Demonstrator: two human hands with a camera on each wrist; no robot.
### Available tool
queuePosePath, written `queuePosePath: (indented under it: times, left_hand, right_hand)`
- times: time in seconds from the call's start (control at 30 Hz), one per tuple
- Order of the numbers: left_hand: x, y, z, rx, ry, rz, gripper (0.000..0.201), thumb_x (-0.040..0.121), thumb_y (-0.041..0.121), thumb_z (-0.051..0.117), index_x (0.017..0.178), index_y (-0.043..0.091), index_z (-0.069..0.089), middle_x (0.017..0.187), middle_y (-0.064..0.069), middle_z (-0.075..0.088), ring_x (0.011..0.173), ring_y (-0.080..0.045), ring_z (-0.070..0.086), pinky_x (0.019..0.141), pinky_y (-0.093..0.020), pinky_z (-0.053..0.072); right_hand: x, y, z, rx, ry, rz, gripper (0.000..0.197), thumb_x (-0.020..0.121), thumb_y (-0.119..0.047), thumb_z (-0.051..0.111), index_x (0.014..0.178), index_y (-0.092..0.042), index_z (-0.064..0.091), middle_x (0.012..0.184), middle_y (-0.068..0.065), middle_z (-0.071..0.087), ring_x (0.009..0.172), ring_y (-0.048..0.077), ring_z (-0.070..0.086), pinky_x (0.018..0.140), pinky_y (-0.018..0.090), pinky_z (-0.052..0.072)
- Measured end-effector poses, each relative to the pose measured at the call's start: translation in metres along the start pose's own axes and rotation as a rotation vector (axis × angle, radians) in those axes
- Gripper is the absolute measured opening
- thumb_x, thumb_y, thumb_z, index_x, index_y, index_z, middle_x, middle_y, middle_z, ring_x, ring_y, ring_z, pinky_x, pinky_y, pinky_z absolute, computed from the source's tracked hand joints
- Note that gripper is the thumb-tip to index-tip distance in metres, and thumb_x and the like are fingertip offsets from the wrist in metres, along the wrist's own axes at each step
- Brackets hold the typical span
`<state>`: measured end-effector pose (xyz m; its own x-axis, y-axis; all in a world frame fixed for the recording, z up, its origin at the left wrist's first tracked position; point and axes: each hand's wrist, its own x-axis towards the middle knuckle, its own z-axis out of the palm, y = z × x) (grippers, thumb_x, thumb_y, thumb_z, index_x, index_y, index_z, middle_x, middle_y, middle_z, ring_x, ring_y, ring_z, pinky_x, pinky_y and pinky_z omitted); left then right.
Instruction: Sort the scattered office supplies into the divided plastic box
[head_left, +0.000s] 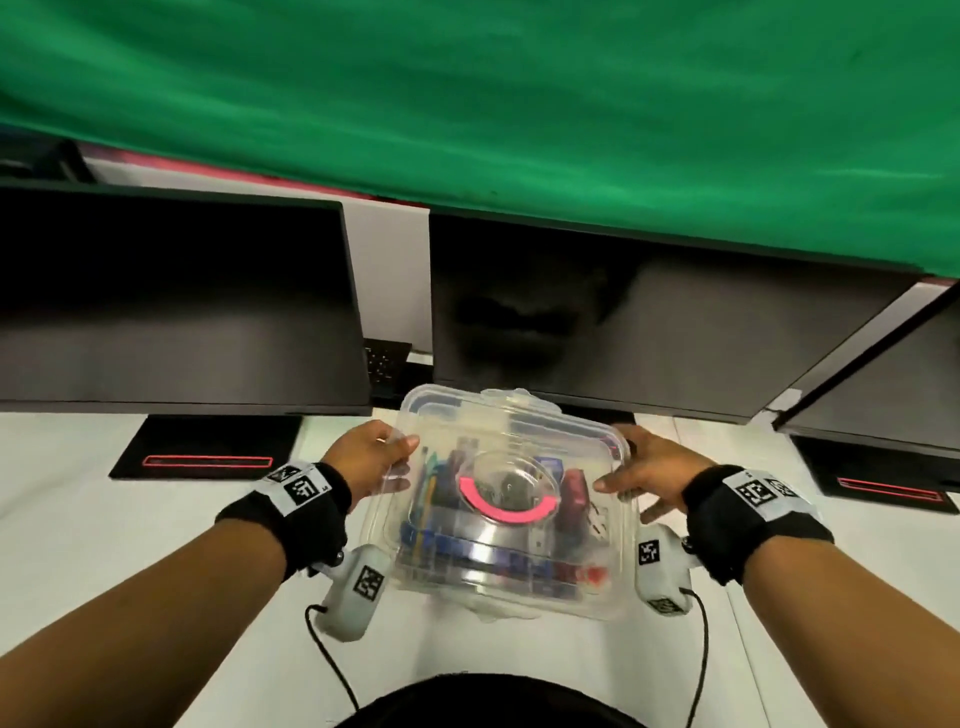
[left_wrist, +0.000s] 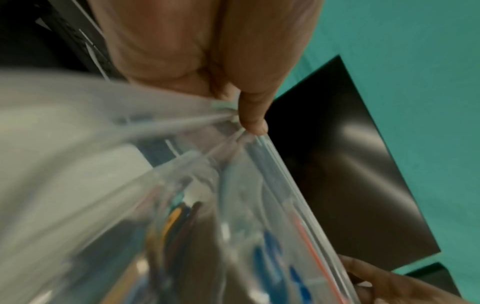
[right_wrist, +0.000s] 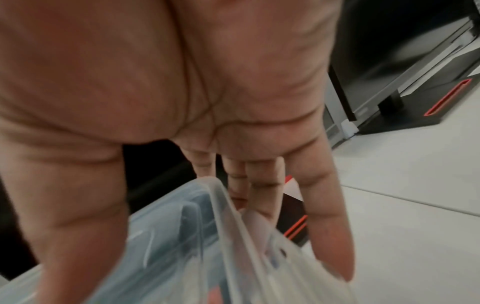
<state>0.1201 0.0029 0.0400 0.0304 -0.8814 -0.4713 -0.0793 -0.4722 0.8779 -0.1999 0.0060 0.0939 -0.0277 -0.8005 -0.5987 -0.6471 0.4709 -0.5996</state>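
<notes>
I hold a clear plastic box (head_left: 498, 415) with its clear lid on top, just in front of the monitors and tilted toward me. My left hand (head_left: 374, 457) grips its left edge, thumb (left_wrist: 254, 115) on the lid and a finger showing through the plastic underneath. My right hand (head_left: 649, 467) pinches the right rim (right_wrist: 226, 205), thumb on the lid and fingers down the side. Through the lid I see a pink tape roll (head_left: 498, 512), pens (head_left: 428, 493) on the left, blue pieces (head_left: 467, 551) along the front and a red item (head_left: 576, 488).
Two dark monitors (head_left: 171, 301) (head_left: 649, 322) stand close behind the box, their black bases (head_left: 208, 447) (head_left: 883, 478) on the white table (head_left: 104, 519). A third screen (head_left: 893, 374) is at the far right. Green cloth (head_left: 519, 104) hangs above.
</notes>
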Motion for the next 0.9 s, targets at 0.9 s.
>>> queuePosePath:
  times: [0.9]
  left_hand:
    - [0.013,-0.012,0.006,1.012,0.248,0.096,0.036,0.091,0.032,0.056,0.119,0.009,0.054,0.12,-0.008,0.061,0.111,-0.024,0.057,0.092,-0.032,0.046]
  right_hand:
    - [0.025,0.014,0.027,-0.391,0.234,0.051,0.061,0.083,-0.011,0.067,0.139,-0.016,0.042,0.13,0.013,0.057,0.107,0.029,0.063,0.089,0.039,0.056]
